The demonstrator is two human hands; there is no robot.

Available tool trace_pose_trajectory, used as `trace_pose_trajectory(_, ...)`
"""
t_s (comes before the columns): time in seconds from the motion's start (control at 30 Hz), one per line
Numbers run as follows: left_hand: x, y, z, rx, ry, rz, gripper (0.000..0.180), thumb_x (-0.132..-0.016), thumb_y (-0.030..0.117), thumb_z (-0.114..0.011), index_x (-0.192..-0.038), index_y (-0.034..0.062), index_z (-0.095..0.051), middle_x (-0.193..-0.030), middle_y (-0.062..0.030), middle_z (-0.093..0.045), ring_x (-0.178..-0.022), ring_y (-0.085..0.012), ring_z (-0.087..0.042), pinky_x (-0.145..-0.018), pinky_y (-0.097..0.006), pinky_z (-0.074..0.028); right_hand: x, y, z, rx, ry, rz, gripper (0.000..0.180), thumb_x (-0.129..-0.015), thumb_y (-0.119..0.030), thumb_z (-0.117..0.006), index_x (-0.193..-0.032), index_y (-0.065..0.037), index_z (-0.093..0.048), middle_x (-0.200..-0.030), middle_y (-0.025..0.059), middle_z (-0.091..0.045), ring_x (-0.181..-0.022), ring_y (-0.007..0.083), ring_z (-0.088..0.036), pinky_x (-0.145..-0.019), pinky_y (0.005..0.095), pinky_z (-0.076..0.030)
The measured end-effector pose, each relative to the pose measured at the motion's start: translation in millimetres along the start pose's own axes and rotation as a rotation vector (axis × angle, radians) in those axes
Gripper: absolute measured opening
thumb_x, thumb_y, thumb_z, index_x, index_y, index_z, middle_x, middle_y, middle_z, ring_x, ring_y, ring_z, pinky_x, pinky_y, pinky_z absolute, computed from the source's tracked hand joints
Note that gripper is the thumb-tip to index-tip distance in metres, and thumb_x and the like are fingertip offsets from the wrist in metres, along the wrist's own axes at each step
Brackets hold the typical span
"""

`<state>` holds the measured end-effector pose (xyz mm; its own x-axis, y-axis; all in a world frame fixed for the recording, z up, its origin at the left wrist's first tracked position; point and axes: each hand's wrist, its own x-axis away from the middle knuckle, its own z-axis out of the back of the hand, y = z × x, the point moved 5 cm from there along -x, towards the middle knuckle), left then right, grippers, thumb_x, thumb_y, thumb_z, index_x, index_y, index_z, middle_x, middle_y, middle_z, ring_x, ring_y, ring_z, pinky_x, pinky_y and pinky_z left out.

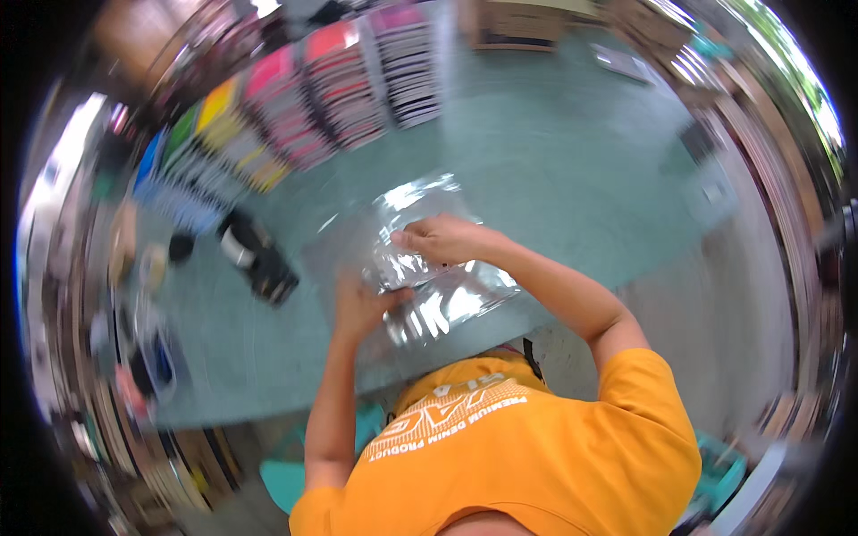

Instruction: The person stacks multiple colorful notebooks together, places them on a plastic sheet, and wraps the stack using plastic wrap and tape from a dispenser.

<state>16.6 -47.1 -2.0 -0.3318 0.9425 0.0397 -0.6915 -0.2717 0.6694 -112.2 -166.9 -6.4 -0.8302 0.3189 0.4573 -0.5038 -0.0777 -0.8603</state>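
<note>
A shiny clear plastic bag (438, 308) lies in front of me on the green table, its surface wrinkled and full of glare. My right hand (447, 239) is over its upper part, fingers curled together on the film in what looks like a pinch. At the bag's left edge is my left hand (359, 304). Its thumb points right across the plastic, while its fingers are smeared by motion, so their grip does not show. Whether anything is inside the bag cannot be made out through the glare.
Stacks of bundles in blue, green, yellow, pink and red (349, 89) line the table's far left. A black tape dispenser-like object (259, 259) lies left of the bag. A clear container (156, 362) sits near the left edge; a cardboard box (518, 25) stands at the back.
</note>
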Motion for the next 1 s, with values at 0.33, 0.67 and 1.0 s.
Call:
trace_pose_trajectory(0.33,-34.4,252.3,-211.7,0.209,-0.273,-1.196,0.055,-0.067,0.015,-0.073,-0.117,0.0108,-0.052,-0.122,-0.0159,-0.044,-0.112,-0.0364,-0.042,-0.094,-0.047,-0.036,216.0,166.6,220.0,0.55,1.218,-0.376,0.078,-0.07,-0.057,-0.065,-0.128,-0.009,-0.044,-0.125,0.017,-0.048,-0.109,0.0318,-0.052,-0.091,0.0422,-0.041)
trace_pose_trajectory(0.67,-51.1,259.2,-352.5,0.065,-0.587,-1.021,0.038,-0.071,0.022,-0.071,-0.105,0.0091,-0.059,-0.118,-0.0159,-0.047,-0.111,-0.0362,-0.041,-0.091,-0.046,-0.036,193.7,264.3,328.8,0.393,1.182,-0.822,0.102,-0.058,-0.049,-0.074,-0.139,-0.018,-0.021,-0.142,0.0225,-0.024,-0.124,0.0459,-0.033,-0.095,0.0607,-0.031)
trace_pose_trajectory(1.0,-140.5,283.4,-415.1,0.04,-0.159,-0.751,0.015,-0.075,0.019,-0.067,-0.083,0.0096,-0.058,-0.094,-0.0101,-0.052,-0.091,-0.0304,-0.048,-0.079,-0.041,-0.04,271.4,289.4,562.2,0.523,1.229,-0.696,0.104,-0.048,-0.036,-0.083,-0.136,-0.019,-0.03,-0.13,0.0143,-0.043,-0.119,0.0385,-0.041,-0.097,0.0511,-0.038)
